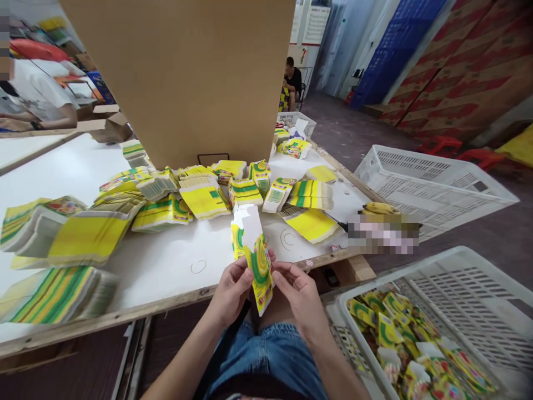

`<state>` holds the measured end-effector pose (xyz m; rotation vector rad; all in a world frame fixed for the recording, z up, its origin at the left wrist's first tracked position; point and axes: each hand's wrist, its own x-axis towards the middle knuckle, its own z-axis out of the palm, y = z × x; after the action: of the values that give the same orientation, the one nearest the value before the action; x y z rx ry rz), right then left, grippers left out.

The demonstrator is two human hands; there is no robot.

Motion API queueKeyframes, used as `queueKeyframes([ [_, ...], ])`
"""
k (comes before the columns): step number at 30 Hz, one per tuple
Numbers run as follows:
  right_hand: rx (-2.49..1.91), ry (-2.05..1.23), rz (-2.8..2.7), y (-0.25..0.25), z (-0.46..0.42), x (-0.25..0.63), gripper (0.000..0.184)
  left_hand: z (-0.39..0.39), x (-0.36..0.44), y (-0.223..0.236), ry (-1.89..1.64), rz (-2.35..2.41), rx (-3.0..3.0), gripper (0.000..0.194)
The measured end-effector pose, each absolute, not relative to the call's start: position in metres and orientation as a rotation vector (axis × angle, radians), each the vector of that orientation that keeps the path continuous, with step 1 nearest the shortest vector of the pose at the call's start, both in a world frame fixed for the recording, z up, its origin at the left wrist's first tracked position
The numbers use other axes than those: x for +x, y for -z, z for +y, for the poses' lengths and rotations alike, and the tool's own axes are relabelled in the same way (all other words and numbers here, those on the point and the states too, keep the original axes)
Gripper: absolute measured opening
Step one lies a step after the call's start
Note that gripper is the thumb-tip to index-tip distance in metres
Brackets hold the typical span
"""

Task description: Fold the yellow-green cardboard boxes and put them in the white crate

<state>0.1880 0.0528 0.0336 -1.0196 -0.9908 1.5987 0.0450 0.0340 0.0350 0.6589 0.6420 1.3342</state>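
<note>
Between my hands, over my lap at the table's front edge, is a yellow and green printed paper packet [261, 269], tilted and pointing down. My left hand [233, 289] pinches its left side between thumb and fingers. On the other side, the thumb and fingertips of my right hand [300, 291] close on the packet's right edge. Just beyond it lie more of the same packets [238, 240] with white paper parts [250, 219] showing on top. Whether anything is inside the held packet is hidden.
Stacks of flat yellow packets [204, 197] spread across the white table [166, 278]. A tall cardboard sheet [179, 78] stands behind them. To the right are a white crate [437, 183] and a lower crate [470, 266] holding many packets. Another person [39, 89] sits at far left.
</note>
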Motion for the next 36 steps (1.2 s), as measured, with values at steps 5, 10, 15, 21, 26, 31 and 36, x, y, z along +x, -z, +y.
queueKeyframes([
  [5,-1.09,-1.559,-1.083,-0.034,0.048,0.189,0.03,0.035,0.049,-0.028,-1.396,0.807,0.621,0.033],
  [10,-1.176,-1.371,-1.218,-0.034,0.042,0.188,0.027,0.034,0.052,-0.03,-1.442,1.008,0.758,0.039],
  [15,-1.088,-1.314,-1.342,-0.038,0.048,0.196,0.032,0.024,0.046,-0.042,-1.404,0.991,0.962,0.062],
  [21,-0.875,-1.401,-1.546,-0.052,0.063,0.213,0.027,0.017,0.035,-0.049,-1.179,0.848,1.072,0.042],
  [26,-0.931,-1.197,-1.73,-0.059,0.068,0.219,0.021,0.015,0.037,-0.051,-1.129,0.754,0.972,0.054],
  [31,-1.031,-1.167,-1.478,-0.053,0.068,0.22,0.022,0.018,0.039,-0.05,-1.094,0.784,0.982,0.063],
  [36,-1.095,-1.392,-1.525,-0.062,0.07,0.232,0.036,0.02,0.043,-0.045,-1.083,1.022,1.145,0.045],
])
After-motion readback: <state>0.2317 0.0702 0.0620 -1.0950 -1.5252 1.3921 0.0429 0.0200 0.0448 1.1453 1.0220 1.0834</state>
